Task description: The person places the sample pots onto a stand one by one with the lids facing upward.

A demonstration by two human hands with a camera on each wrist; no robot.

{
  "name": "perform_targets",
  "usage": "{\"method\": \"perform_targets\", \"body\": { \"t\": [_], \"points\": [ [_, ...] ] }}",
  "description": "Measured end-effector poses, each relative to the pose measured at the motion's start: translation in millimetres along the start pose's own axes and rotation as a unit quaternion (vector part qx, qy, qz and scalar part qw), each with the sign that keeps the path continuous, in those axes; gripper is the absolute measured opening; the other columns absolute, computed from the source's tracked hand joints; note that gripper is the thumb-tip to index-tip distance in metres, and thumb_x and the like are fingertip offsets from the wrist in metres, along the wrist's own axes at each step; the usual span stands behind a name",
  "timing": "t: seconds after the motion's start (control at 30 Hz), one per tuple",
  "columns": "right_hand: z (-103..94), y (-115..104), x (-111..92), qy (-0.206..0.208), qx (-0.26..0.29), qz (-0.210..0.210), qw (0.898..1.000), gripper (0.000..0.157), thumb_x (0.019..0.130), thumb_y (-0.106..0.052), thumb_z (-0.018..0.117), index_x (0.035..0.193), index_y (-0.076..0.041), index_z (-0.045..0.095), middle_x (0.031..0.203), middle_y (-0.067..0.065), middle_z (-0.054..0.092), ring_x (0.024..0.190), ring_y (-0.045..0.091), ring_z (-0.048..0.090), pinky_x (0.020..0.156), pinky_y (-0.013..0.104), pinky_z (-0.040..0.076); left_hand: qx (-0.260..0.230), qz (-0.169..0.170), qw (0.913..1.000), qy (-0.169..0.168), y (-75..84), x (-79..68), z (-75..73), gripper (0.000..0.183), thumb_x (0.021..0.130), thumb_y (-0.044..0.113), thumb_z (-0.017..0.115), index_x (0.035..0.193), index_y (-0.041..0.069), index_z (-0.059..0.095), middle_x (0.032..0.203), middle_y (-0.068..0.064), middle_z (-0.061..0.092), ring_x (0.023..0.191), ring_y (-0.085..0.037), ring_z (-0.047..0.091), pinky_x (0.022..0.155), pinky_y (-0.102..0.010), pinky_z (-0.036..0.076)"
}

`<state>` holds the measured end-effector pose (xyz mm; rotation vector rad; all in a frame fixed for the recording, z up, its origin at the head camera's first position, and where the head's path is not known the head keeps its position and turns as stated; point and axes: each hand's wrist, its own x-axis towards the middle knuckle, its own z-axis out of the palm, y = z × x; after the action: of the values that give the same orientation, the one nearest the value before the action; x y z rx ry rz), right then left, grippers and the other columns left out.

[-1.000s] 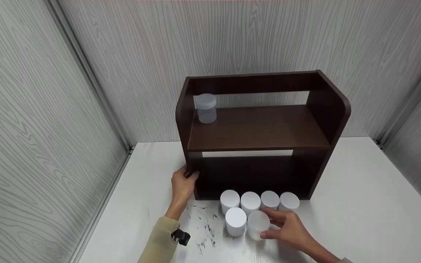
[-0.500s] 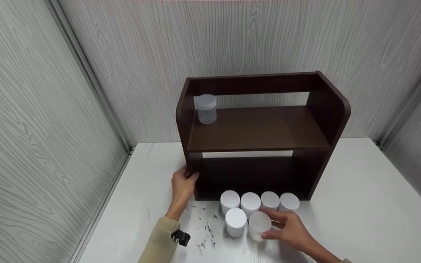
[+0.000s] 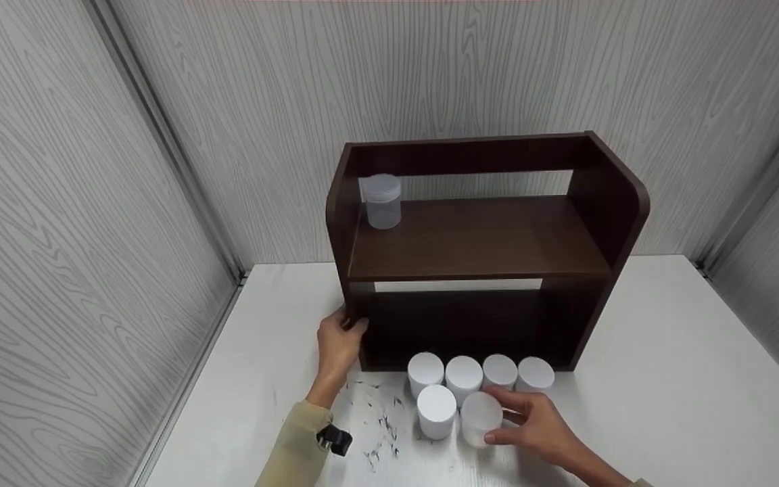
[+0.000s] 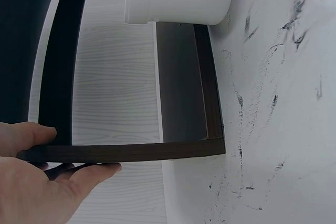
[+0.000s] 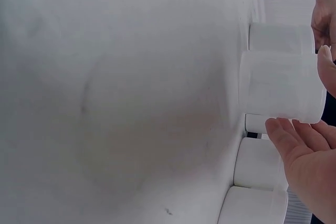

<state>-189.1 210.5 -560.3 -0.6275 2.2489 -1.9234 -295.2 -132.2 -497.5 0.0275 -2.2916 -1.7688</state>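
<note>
My left hand grips the left side panel of a dark brown two-tier shelf, thumb on the inner face and fingers on the outer. The left wrist view shows that panel pinched between thumb and fingers. In front of the shelf, my right hand holds a translucent jar between thumb and fingers, and it stands at the table top. A white jar is just left of it. Behind them several white jars form a row along the shelf's front edge.
A clear lidded jar stands at the left end of the upper tier. Dark scuff marks spot the white table. Wood-grain panels enclose the back and both sides.
The translucent jar in my right hand has shifted very slightly right and toward me. My left hand and the shelf look the same.
</note>
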Motion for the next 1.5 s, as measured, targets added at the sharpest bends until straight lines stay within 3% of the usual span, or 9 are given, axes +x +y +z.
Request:
{"method": "perform_targets", "body": {
  "t": [0.23,0.37,0.67,0.97,1.2,1.5],
  "points": [
    [1.1,0,1,-0.003,-0.004,0.003,1.000,0.075,0.079,-0.001,0.091,0.140,0.019,0.054,0.144,0.036,0.053,0.134,0.038,0.054,0.104,0.034,0.051,0.001,-0.001,1.0000,0.002,-0.3,-0.9,0.3,0.052,0.099,0.008,0.067,0.145,-0.012,0.054,0.142,-0.028,0.060,0.133,-0.041,0.057,0.107,-0.050,0.050],
    [1.4,0,1,-0.001,-0.005,0.008,1.000,0.075,0.079,-0.001,0.091,0.141,0.018,0.054,0.145,0.036,0.052,0.135,0.045,0.051,0.103,0.034,0.051,-0.001,-0.003,1.0000,0.003,-1.0,-0.2,0.4,0.053,0.099,0.007,0.066,0.146,-0.013,0.052,0.143,-0.029,0.059,0.133,-0.042,0.057,0.107,-0.050,0.050],
    [1.8,0,2,0.002,0.000,0.015,1.000,0.073,0.079,0.000,0.091,0.141,0.016,0.056,0.145,0.035,0.053,0.135,0.045,0.052,0.103,0.033,0.051,-0.003,-0.005,1.0000,-0.001,0.3,-0.6,0.3,0.053,0.100,0.008,0.066,0.147,-0.012,0.052,0.143,-0.028,0.059,0.132,-0.041,0.058,0.107,-0.049,0.050],
    [0.7,-3,1,0.006,0.009,0.038,0.999,0.075,0.079,-0.004,0.092,0.142,0.014,0.056,0.145,0.031,0.055,0.132,0.035,0.058,0.103,0.031,0.051,-0.007,0.005,0.9999,-0.011,1.4,-3.3,-1.6,0.054,0.101,0.011,0.064,0.148,-0.012,0.049,0.143,-0.028,0.059,0.133,-0.042,0.056,0.107,-0.051,0.049],
    [-0.4,-17,1,0.005,0.013,0.041,0.999,0.073,0.079,-0.004,0.092,0.141,0.014,0.057,0.145,0.032,0.055,0.134,0.043,0.055,0.104,0.033,0.051,-0.013,0.005,0.9999,-0.004,1.3,-2.9,-0.7,0.050,0.101,0.007,0.064,0.146,-0.012,0.053,0.141,-0.028,0.060,0.132,-0.042,0.057,0.108,-0.051,0.049],
    [-0.9,-44,3,0.000,0.025,0.056,0.998,0.074,0.078,-0.004,0.092,0.141,0.014,0.058,0.147,0.033,0.053,0.137,0.044,0.051,0.104,0.032,0.050,-0.008,0.000,1.0000,-0.006,1.3,-2.3,-0.4,0.054,0.101,0.010,0.064,0.149,-0.012,0.050,0.144,-0.028,0.058,0.135,-0.041,0.056,0.110,-0.050,0.048]
  ]
}}
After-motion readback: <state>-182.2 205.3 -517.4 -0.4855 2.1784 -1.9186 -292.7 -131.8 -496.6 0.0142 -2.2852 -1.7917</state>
